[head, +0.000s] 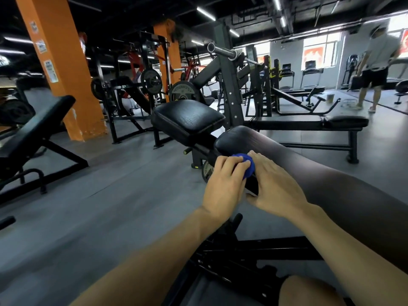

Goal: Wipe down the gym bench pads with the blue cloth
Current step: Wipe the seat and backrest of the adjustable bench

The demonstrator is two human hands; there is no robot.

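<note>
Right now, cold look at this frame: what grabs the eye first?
The two hands at centre: the left hand grips a bunched blue cloth against the near edge of the long bench pad, and the right hand rests on that pad beside it. Just beyond sits the black seat pad, with orange pillars at left and a person standing far right.

The long back pad (309,173) is showing smooth dark upholstery with a dull sheen. The seat pad (187,118) is showing black grained leather-like vinyl, glossy where light strikes, with stitched seams. The blue cloth (247,165) is appearing soft, matt and bunched. The barbell sleeve (223,51) is reflecting as polished metal. The bench frame (231,96) is presenting matt black painted metal.
</note>
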